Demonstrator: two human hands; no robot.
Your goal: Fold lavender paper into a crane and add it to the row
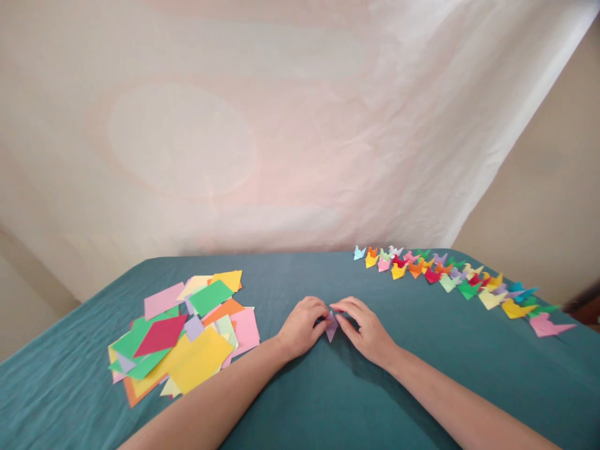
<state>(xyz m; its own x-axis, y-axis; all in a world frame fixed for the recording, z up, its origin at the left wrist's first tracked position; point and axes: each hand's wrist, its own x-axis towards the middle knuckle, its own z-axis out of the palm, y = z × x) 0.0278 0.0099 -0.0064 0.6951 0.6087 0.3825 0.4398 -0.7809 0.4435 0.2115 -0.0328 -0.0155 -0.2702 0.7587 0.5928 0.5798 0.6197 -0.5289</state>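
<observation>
A small piece of folded lilac origami paper [332, 329] is held low over the middle of the table, its pointed end toward me. My left hand [304, 326] pinches its left side between thumb and curled fingers. On the other side, my right hand [367, 331] has thumb and forefinger at the paper's upper right edge, the fingers bent. The fingers hide the upper part of the paper, so its full shape cannot be made out.
A loose pile of coloured paper squares [201, 359] lies on the left. Rows of small folded paper birds [491, 299] run along the table's right side. A dark green cloth [300, 406] covers the table; a pale sheet [300, 137] hangs behind it.
</observation>
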